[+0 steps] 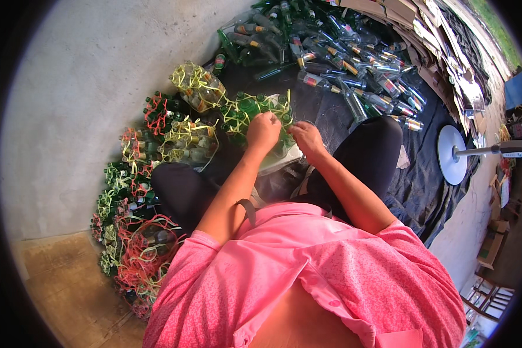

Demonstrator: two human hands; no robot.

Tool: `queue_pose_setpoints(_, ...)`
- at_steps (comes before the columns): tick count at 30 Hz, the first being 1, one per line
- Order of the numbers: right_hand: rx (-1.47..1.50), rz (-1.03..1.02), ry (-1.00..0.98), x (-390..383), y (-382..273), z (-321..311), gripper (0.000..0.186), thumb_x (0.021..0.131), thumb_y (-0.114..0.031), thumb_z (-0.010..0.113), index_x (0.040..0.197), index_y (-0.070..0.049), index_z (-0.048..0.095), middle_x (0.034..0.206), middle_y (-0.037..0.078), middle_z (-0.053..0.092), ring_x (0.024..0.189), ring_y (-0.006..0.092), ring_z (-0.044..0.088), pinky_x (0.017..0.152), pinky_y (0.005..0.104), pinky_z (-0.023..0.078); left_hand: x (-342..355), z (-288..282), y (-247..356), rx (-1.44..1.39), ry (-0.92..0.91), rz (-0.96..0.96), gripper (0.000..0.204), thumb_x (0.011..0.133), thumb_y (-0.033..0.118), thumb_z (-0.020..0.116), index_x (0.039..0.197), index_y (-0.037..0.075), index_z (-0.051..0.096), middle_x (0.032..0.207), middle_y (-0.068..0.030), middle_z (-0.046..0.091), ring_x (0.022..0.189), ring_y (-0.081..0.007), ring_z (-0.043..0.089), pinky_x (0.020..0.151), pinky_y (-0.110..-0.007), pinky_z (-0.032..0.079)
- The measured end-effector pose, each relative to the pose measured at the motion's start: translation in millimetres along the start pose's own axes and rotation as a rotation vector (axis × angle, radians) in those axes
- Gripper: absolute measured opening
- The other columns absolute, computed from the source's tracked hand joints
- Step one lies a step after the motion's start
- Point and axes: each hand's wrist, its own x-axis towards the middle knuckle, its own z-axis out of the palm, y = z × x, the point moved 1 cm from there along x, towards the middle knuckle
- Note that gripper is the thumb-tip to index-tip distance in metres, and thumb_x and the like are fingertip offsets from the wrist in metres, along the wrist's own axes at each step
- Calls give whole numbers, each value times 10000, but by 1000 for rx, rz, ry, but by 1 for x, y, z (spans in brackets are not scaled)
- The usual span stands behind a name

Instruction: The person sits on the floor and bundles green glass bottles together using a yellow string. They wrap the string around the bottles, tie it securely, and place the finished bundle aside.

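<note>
Both the left hand [263, 131] and right hand [306, 138] pinch yellow plastic strapping around a bundle of green glass bottles [246, 113] just beyond the knees; heavy, fragile, best gripped by the strapping

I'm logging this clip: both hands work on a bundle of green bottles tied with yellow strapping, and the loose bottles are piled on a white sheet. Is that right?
Not quite. In the head view the loose bottles lie on a dark sheet, not a white one. The left hand and right hand do work on the green bottle bundle tied with yellow strapping.
</note>
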Motion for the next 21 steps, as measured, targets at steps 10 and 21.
queue_pose_setpoints(10, 591, 347, 6, -3, 12, 34, 83, 992, -171, 597, 971, -115, 654, 723, -27, 517, 510, 85, 374, 443, 249, 299, 5, 2, -7, 56, -73, 57, 189, 863, 237, 702, 904, 60, 755, 989, -203, 713, 970, -372, 670, 861, -447, 529)
queue_pose_setpoints(21, 594, 210, 233, -1, 15, 46, 98, 959, -134, 678, 1040, -83, 656, 717, -24, 533, 552, 91, 447, 444, 261, 325, 0, -7, -16, 37, -273, 192, 230, 871, 215, 646, 1001, 56, 751, 1111, -255, 640, 1072, -408, 623, 939, -450, 511)
